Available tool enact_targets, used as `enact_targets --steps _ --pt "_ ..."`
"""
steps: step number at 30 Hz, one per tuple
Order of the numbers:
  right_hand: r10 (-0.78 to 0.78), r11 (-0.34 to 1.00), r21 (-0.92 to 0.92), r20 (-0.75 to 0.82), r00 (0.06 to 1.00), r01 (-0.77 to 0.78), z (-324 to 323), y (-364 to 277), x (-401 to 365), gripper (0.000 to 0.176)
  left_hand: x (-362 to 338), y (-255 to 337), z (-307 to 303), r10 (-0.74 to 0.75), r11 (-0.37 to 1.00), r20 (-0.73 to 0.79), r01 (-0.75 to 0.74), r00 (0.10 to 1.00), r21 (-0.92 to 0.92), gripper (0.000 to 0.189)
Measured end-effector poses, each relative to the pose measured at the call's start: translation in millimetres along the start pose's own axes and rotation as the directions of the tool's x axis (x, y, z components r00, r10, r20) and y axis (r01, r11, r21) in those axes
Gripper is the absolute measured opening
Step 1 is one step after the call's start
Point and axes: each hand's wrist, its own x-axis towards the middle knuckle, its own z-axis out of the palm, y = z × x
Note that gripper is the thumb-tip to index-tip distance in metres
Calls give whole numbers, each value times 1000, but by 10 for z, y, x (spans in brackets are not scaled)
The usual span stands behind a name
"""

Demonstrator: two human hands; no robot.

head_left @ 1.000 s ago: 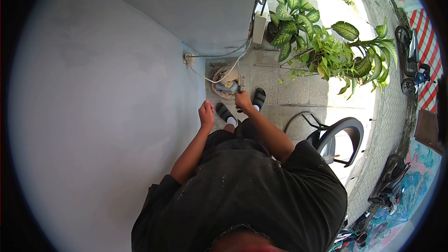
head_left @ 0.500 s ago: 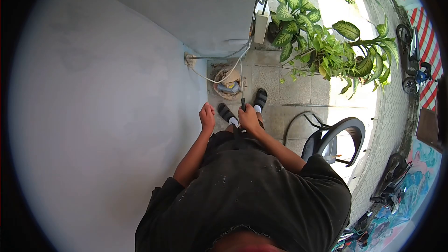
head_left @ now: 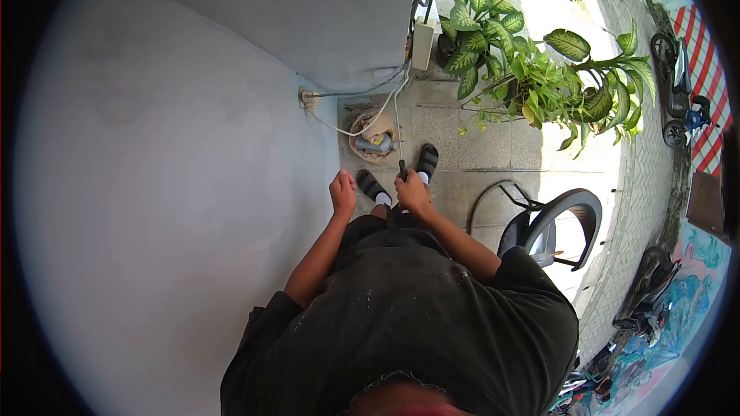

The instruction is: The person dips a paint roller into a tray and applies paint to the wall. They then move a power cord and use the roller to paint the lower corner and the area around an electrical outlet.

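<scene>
My right hand (head_left: 413,191) is wrapped round the black handle of a screwdriver (head_left: 401,169). Its long thin shaft points away from me, toward the cables by the wall corner. My left hand (head_left: 342,191) is held up close to the pale wall (head_left: 193,185), its fingers curled closed; whatever may be inside them is hidden. Beyond the hands, a wall socket (head_left: 308,98) sits low on the wall, with a white cable (head_left: 339,129) hanging from it. On the floor by the wall stands a round container (head_left: 359,146) with a grey and yellow item inside.
A black chair (head_left: 580,204) is at my right. Leafy potted plants (head_left: 532,69) stand ahead on the right, near a pale box (head_left: 422,45) with cables. My sandalled feet (head_left: 374,183) are on the tiled floor (head_left: 486,139). Motorbikes (head_left: 651,285) line the far right.
The view has shifted slightly, so the surroundings sit a little further left. Both hands keep nearly the same pose, and the screwdriver stays in my right hand.
</scene>
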Motion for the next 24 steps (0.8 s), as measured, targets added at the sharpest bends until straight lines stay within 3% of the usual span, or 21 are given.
enact_targets --steps 2,5,7,11,14,16,20,23,24 --pt "-94 984 -152 -29 995 89 -82 9 -97 23 4 21 -16 -6 1000 2 6 1000 -16 42" --pt "-26 989 -148 -59 998 17 235 414 591 22 48 -11 -23 12 1000 -10 -12 1000 -3 43" --pt "186 982 -12 15 982 -186 261 118 873 22 44 68 -31 17 1000 -14 -17 1000 4 43" --pt "210 975 72 -3 978 -209 377 32 1072 24 31 111 -13 37 999 -21 -36 999 40 44" --pt "210 975 63 25 977 -212 274 236 908 21 28 -6 10 11 1000 -15 -10 1000 26 44" --pt "-66 992 -109 -60 996 59 155 358 590 20 3 -27 40 -3 1000 -9 3 1000 10 44" --pt "58 998 -24 -21 998 -59 -31 -111 233 22 41 -55 61 -2 1000 -12 2 1000 2 45" --pt "74 981 -177 -39 997 -80 313 177 990 23 45 65 85 26 999 -5 -26 1000 31 44" --pt "62 989 -131 -53 997 -69 458 330 1313 23 56 111 99 29 999 -7 -28 1000 32 44"
